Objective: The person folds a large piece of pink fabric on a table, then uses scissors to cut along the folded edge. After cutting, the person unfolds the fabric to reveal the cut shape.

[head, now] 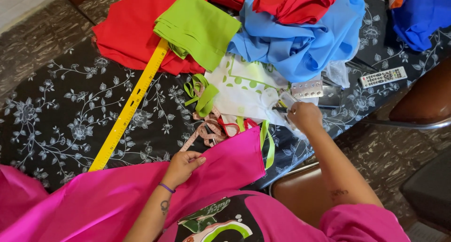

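Two hands at a table of cloth
Left hand (pixel 182 167) pinches pink cloth (pixel 117 195); right hand (pixel 304 116) is closed on clear plastic (pixel 277 98).

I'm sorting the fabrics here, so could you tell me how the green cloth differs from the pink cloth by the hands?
The green cloth is folded into a small stack; the pink cloth is spread out and far larger. The green one lies untouched on red fabric; the pink one is pinched by the left hand. Both are plain, unpatterned fabric.
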